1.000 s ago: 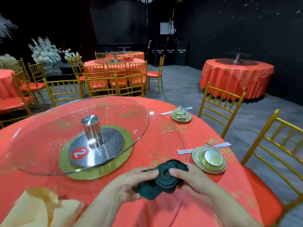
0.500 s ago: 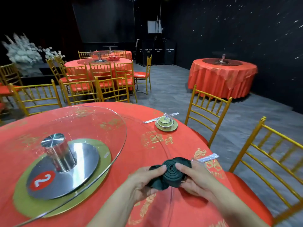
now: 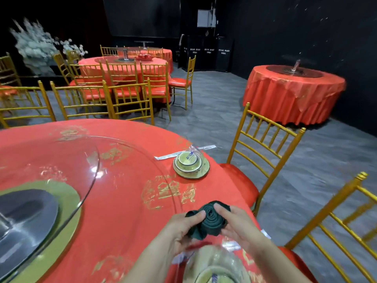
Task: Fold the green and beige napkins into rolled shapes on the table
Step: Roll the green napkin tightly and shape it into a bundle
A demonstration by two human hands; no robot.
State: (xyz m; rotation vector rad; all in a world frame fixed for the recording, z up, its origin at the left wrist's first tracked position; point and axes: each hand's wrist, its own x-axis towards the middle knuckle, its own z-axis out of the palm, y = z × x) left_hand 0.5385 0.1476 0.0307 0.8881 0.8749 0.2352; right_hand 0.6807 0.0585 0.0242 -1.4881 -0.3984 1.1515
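The green napkin (image 3: 212,218) has moved over a wrapped dish (image 3: 216,268). Left hand (image 3: 183,227) and right hand (image 3: 238,229) pinch it; slack fingers could unroll it.

Vs 1.0 s ago: L hand (image 3: 183,227) & R hand (image 3: 238,227) have carried the dark green rolled cloth napkin (image 3: 212,219) rightward along the red-clothed round table (image 3: 126,201). The plastic-wrapped green plate-and-bowl set (image 3: 216,266), previously beyond R fingertips, is now under the wrists, behind the fingers. The second wrapped plate-and-bowl set (image 3: 190,164) is now straight ahead of the fingertips. The beige cloth napkin, previously left of L fingers, is out of view.
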